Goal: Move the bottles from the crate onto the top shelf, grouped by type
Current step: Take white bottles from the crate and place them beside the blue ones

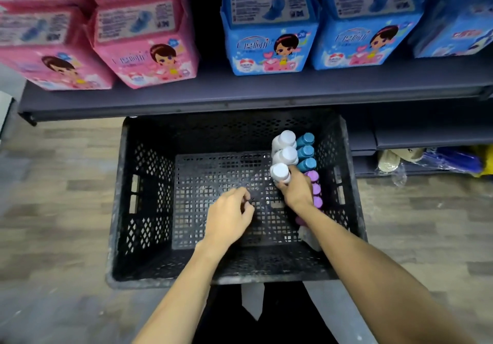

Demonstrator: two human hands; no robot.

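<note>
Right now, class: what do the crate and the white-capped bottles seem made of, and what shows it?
The crate: likely moulded plastic, matt black, scuffed; its lattice holes and handle slots suggest so. The white-capped bottles: probably plastic, smooth caps with soft sheen; bodies mostly hidden.

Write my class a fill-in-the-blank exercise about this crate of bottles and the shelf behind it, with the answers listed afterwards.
1. The right hand grips a bottle with a ____ cap.
2. The left hand holds ____.
3. The other bottles stand with it along the ____ side of the crate.
4. On the shelf, the packs to the left of the blue packs are ____.

Missing words: white; nothing; right; pink.
</note>
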